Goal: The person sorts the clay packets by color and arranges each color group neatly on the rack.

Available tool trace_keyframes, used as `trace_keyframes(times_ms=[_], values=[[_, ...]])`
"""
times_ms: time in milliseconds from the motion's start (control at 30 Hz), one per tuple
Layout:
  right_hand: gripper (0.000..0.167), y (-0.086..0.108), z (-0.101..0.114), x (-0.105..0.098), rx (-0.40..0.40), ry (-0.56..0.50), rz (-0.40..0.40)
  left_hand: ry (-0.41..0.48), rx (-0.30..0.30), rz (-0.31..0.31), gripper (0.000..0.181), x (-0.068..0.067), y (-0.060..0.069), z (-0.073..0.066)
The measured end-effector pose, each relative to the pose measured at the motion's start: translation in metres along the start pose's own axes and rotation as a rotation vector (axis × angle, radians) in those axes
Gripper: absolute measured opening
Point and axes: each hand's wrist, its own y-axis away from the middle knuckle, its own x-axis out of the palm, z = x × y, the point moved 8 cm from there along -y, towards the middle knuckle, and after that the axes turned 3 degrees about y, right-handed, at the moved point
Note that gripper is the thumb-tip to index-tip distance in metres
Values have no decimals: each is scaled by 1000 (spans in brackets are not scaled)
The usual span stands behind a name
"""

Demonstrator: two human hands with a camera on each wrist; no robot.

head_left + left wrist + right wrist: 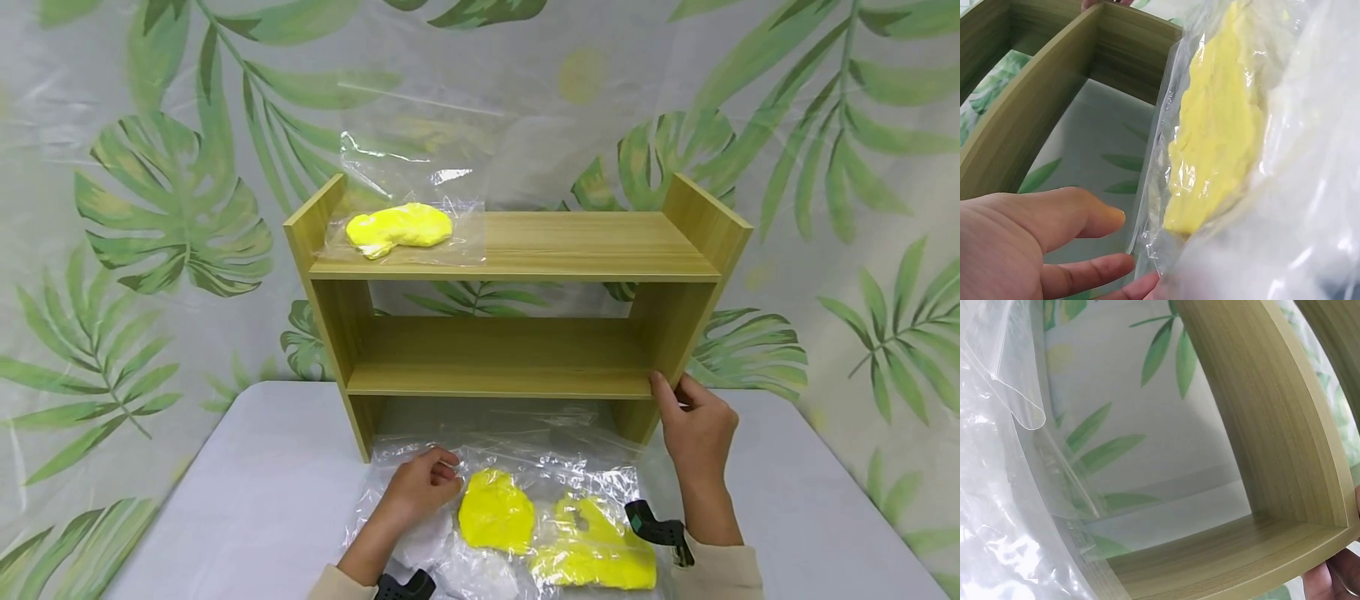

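In the head view, the right hand [699, 425] grips the right side panel of a wooden shelf [495, 357] near its middle board, thumb in front. The left hand [422, 490] is over the left part of the clear bags in front of the shelf, fingers loosely bent; beside it lies a yellow lump [497, 510]. In the left wrist view, the left hand's fingertips [1124, 217] are at the edge of a bag with yellow material [1216, 125]. The right hand's fingers [1319, 584] show at the panel's edge in the right wrist view.
A bagged yellow piece [401, 227] lies on the shelf's top board at the left. A larger yellow piece [600, 554] and white lumps [480, 575] lie in bags at the white table's [262, 483] front. Behind hangs a leaf-patterned cloth [525, 108].
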Motion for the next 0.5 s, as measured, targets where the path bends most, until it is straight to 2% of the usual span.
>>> trace_keyframes(times_ms=[233, 433, 500], values=[[21, 0, 1, 0, -9, -7, -8, -76, 10, -64, 21, 0, -2, 9], [21, 0, 0, 0, -12, -7, -17, -150, 16, -113, 1, 0, -4, 12], [21, 0, 0, 0, -11, -8, -17, -153, 13, -124, 5, 0, -3, 12]])
